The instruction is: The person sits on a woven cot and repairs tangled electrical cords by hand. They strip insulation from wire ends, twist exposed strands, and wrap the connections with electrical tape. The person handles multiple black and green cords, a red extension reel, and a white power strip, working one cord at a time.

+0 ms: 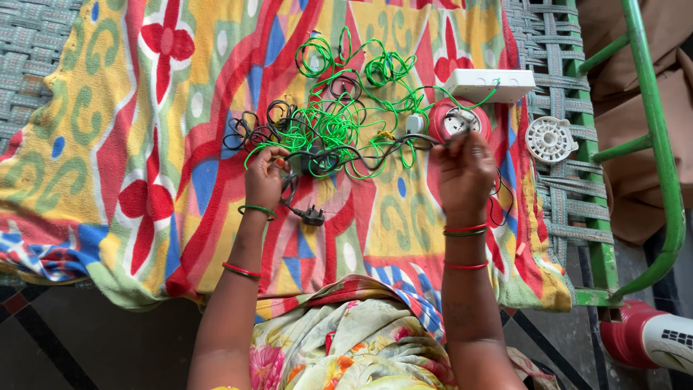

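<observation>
A tangle of green wire (339, 108) and black cable (274, 126) lies on a colourful patterned cloth (130, 144). My left hand (263, 177) grips the black cable near the tangle's lower left; a black plug (312, 215) hangs just below it. My right hand (465, 173) pinches the other stretch of the black cable, right next to a red round reel with a white socket face (458, 121). A white rectangular box (489, 84) lies behind the reel, with green wire running into it.
The cloth covers a woven cot with a green metal frame (653, 123) on the right. A white round perforated disc (550, 139) rests on the webbing. A red and white object (650, 339) sits on the floor at lower right.
</observation>
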